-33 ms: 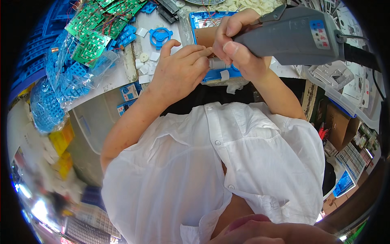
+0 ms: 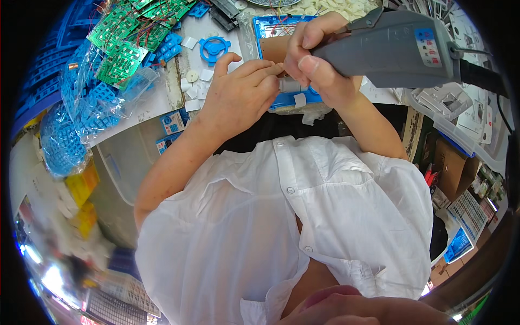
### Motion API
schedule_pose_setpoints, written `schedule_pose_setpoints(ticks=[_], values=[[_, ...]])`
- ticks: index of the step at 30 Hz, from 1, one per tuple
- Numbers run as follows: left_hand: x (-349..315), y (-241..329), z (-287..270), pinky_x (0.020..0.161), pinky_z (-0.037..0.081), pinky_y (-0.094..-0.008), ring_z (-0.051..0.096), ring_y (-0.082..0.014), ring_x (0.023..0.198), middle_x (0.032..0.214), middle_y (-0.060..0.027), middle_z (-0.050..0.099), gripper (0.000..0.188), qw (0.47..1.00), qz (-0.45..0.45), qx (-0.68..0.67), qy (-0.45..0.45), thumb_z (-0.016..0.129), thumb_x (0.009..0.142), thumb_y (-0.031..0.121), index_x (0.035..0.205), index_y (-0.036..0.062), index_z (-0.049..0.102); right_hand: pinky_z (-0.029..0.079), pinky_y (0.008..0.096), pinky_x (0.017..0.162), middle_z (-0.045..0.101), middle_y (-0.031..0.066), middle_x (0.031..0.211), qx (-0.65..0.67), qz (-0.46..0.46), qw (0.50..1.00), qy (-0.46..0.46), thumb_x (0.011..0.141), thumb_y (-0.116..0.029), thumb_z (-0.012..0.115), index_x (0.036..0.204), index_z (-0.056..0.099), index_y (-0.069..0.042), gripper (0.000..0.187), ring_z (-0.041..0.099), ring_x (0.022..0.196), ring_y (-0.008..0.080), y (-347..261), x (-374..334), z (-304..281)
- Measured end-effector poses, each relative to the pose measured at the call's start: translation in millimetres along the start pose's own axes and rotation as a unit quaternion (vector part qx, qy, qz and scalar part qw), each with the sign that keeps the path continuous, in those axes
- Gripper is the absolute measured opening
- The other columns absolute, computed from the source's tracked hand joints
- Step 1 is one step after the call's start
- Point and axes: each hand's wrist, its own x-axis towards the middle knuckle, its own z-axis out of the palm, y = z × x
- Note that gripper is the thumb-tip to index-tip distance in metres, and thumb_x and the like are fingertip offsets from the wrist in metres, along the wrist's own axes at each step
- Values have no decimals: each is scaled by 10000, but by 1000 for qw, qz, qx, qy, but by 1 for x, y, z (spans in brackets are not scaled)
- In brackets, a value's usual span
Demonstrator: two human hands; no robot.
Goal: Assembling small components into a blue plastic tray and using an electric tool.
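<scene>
My right hand (image 2: 325, 62) is wrapped around the front of a grey corded electric screwdriver (image 2: 387, 50), which lies nearly level; its tip is hidden behind my fingers. Under both hands sits a blue plastic casing (image 2: 295, 100) with a brown board (image 2: 272, 47) and thin red wires inside. My left hand (image 2: 241, 95) reaches over the casing's left side, with its fingertips drawn together beside the right fingers. Whatever they pinch there is too small and covered to make out. A white piece (image 2: 299, 99) sticks to the casing's near edge.
Green circuit boards (image 2: 122, 59) are heaped at the far left, beside bagged blue plastic parts (image 2: 70, 135). A blue ring-shaped part (image 2: 214, 50) and small white pieces (image 2: 193, 92) lie left of the casing. A clear bin (image 2: 466, 124) of white parts stands on the right.
</scene>
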Motion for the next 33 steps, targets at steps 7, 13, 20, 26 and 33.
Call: schedule_pose_setpoints(ticks=[7, 13, 20, 26, 33], values=[[0, 0, 0, 1002, 376, -481, 629, -136, 1157, 1204, 36, 715, 146, 1000, -1, 0, 1, 749, 859, 180, 950, 117, 654, 438, 263, 510, 538, 91, 766, -34, 7, 999, -11, 942, -86, 641, 1015, 422, -76, 231, 474, 560, 93, 1, -1, -2], [-1, -1, 0, 992, 384, -473, 632, -130, 1143, 1157, 32, 715, 145, 1000, -3, 9, 1, 749, 859, 176, 969, 114, 676, 462, 258, 568, 554, 91, 795, -136, 10, 989, -61, 953, -124, 662, 973, 407, -91, 258, 502, 641, 91, -3, 0, 3], [-1, 2, 1, 1010, 371, -486, 637, -139, 1154, 1184, 16, 721, 162, 1000, -11, -11, 1, 764, 852, 188, 961, 113, 671, 435, 262, 539, 536, 69, 798, -65, 43, 996, -44, 941, -128, 683, 1122, 459, -68, 295, 507, 631, 108, -7, 3, -2], [3, 10, 9, 1098, 299, -566, 672, -170, 1110, 1152, 8, 753, 135, 991, -76, -99, 53, 778, 850, 177, 940, 127, 691, 441, 308, 537, 488, 35, 809, 93, -9, 995, -28, 955, -283, 679, 1318, 473, -104, 454, 494, 572, 127, -42, 5, -9], [19, 22, 19, 1144, 266, -585, 703, -175, 1006, 1035, 24, 770, 149, 978, -76, -156, 116, 806, 812, 133, 924, 133, 707, 452, 322, 552, 481, 41, 799, 55, -5, 998, -37, 952, -286, 669, 1141, 444, -121, 337, 488, 550, 120, -53, 0, -11]])
